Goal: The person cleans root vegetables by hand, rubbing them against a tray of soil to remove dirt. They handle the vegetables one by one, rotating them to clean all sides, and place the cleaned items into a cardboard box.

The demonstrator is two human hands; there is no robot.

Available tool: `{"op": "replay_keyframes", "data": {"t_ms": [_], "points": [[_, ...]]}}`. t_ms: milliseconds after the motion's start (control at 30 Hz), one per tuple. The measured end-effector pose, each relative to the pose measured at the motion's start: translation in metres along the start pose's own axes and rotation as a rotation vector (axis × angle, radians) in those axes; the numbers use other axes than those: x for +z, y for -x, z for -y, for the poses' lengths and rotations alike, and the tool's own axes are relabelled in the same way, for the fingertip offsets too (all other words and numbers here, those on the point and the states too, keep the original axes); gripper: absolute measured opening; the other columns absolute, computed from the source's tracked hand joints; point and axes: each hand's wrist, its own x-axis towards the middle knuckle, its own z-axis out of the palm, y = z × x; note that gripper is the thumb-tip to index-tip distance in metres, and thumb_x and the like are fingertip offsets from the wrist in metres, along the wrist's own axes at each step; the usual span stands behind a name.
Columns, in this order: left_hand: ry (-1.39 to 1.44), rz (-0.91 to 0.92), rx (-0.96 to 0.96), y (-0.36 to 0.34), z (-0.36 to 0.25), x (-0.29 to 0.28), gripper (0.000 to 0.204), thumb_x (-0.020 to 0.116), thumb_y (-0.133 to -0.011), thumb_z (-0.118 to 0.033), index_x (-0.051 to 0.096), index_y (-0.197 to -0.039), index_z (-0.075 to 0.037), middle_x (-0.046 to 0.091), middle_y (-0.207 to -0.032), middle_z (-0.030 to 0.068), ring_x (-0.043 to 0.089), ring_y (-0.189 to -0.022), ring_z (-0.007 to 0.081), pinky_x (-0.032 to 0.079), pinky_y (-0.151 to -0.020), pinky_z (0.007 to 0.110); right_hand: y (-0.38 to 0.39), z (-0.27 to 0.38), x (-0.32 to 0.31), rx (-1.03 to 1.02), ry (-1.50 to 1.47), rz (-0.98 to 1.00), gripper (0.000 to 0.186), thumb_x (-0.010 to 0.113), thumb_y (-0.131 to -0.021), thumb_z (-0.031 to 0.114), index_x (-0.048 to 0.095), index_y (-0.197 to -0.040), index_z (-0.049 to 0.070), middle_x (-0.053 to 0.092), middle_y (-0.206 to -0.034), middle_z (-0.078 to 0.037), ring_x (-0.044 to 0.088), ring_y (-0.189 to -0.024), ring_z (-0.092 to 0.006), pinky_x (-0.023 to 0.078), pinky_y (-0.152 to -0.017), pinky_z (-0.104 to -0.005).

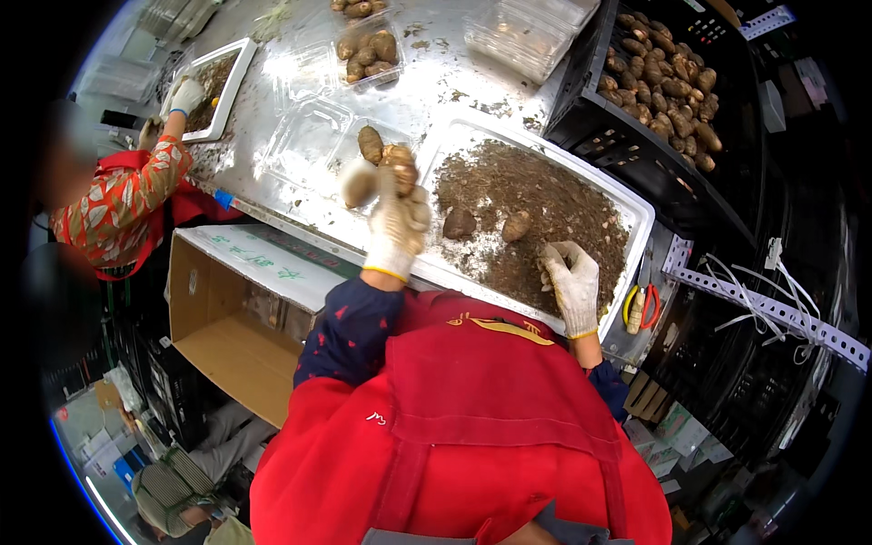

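My left hand (397,232), in a whitish knitted glove, reaches over a clear plastic box (341,150) on the metal table. Motion smears its fingers. By the fingertips is a blurred taro (359,184); another brown taro (398,163) shows just beyond them, and a third taro (371,144) lies farther back. My right hand (574,282), gloved too, is over the right front of a white tray (641,218) spread with dark soil. Its fingers are curled together, hiding whatever may be inside. Two taros, one dark (459,223) and one lighter (516,226), lie in the soil between my hands.
A black crate (627,136) of taros (668,86) stands at the back right. Filled clear boxes (371,59) and stacked lids (518,41) are farther back. Scissors (650,307) lie right of the tray. At left, a co-worker's gloved hand (188,94) is over another tray (238,68).
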Motion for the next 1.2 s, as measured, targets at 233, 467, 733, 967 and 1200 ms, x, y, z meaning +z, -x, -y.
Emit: {"op": "replay_keyframes", "data": {"t_ms": [233,467,733,967,1200], "points": [[-1.039,0.117,0.349,0.012,0.003,0.013,0.052,0.064,-0.096,-0.035,0.056,-0.132,0.001,0.065,-0.090,0.0090,0.059,-0.060,0.0106,0.048,-0.050,0.024,-0.001,-0.017,0.003,-0.279,0.173,-0.076,0.022,0.062,-0.091,0.013,0.072,-0.110,0.008,0.071,-0.102,-0.013,0.069,-0.093,-0.0281,0.054,-0.082,-0.0363],[-1.881,0.281,0.697,0.027,0.032,0.014,0.061,0.077,-0.083,-0.026,0.053,-0.134,-0.002,0.063,-0.104,0.0235,0.065,-0.097,0.0340,0.055,-0.081,0.041,0.008,-0.003,0.006,-0.395,0.261,-0.080,0.024,0.067,-0.090,0.019,0.071,-0.110,0.007,0.070,-0.112,-0.013,0.067,-0.102,-0.0287,0.051,-0.092,-0.0374],[-0.809,0.478,0.037,0.032,0.029,0.027,0.056,0.069,-0.092,-0.017,0.046,-0.139,0.003,0.062,-0.123,0.0197,0.066,-0.103,0.0245,0.057,-0.086,0.032,0.015,0.011,0.008,-0.403,0.259,-0.004,0.034,0.066,-0.090,0.014,0.066,-0.123,0.006,0.068,-0.118,-0.015,0.066,-0.111,-0.0288,0.051,-0.096,-0.0362],[0.077,0.646,-0.414,0.043,0.028,0.040,0.048,0.056,-0.103,-0.032,0.048,-0.135,0.002,0.059,-0.128,0.0196,0.066,-0.103,0.0262,0.058,-0.084,0.036,0.016,0.010,0.009,-0.547,0.235,-0.049,0.027,0.068,-0.090,0.013,0.069,-0.117,0.012,0.070,-0.110,-0.013,0.068,-0.100,-0.0316,0.054,-0.086,-0.0377],[0.388,0.734,-0.647,0.035,0.031,0.035,0.050,0.053,-0.103,-0.038,0.052,-0.135,0.001,0.063,-0.122,0.0197,0.066,-0.102,0.0299,0.057,-0.082,0.037,0.015,0.005,0.009,-0.498,0.226,-0.015,0.026,0.068,-0.090,0.014,0.069,-0.116,0.010,0.070,-0.113,-0.014,0.068,-0.103,-0.0319,0.054,-0.087,-0.0382]]}}
